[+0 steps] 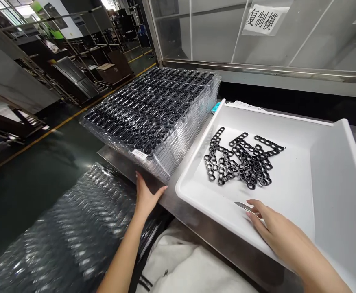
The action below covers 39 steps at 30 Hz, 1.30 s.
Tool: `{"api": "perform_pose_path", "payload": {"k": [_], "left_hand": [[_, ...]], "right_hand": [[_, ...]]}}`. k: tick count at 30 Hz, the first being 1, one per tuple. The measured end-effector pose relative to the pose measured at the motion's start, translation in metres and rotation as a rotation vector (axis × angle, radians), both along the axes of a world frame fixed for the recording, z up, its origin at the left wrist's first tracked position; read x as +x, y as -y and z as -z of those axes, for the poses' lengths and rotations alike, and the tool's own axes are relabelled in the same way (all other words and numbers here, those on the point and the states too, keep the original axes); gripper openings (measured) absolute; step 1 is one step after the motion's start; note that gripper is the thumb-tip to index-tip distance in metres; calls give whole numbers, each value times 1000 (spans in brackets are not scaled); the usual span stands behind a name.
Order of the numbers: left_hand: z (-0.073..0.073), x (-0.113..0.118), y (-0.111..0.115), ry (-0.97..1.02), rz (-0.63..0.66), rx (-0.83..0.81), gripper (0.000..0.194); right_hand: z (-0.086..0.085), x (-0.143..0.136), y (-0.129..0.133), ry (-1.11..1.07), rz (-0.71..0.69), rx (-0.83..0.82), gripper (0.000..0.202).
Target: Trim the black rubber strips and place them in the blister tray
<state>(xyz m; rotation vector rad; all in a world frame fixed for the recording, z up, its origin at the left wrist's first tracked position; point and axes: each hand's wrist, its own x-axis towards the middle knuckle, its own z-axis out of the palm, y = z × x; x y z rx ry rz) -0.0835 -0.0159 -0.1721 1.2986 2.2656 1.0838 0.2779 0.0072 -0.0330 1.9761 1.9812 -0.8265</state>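
My left hand [147, 198] is open, thumb and fingers spread, at the metal table's edge beside the near corner of a stack of clear plastic trays [178, 146]. The top tray carries rows of black parts, and a white label [139, 154] is on its front edge. My right hand [265, 219] holds a slim craft knife [243, 206], its pointed metal blade showing past the fingertips; the handle is mostly hidden. It hovers over the near side of a white bin [293, 211]. Inside the bin lies a loose pile of black strips of joined rings [251, 165].
More clear plastic trays [74, 219] are stacked low at the left. A metal-framed clear panel [211, 36] with a paper sign [265, 18] stands behind the table. A blue item [216, 107] sits between the tray stack and the bin. Racks and a cardboard box [106, 69] stand farther off.
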Motion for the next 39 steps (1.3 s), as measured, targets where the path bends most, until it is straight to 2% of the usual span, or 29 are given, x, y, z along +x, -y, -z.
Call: {"api": "perform_pose_path", "payload": {"k": [2, 5, 9, 39], "left_hand": [[18, 6, -1, -23, -6, -82, 121], [25, 11, -7, -123, -37, -99, 115], [18, 11, -14, -167, -58, -109, 110], [-24, 1, -17, -78, -100, 27, 124]], "right_hand": [[0, 0, 0, -1, 2, 9, 47], [-1, 0, 0, -3, 14, -7, 47], [-2, 0, 0, 3, 28, -42, 46], [1, 2, 1, -10, 16, -30, 46]]}}
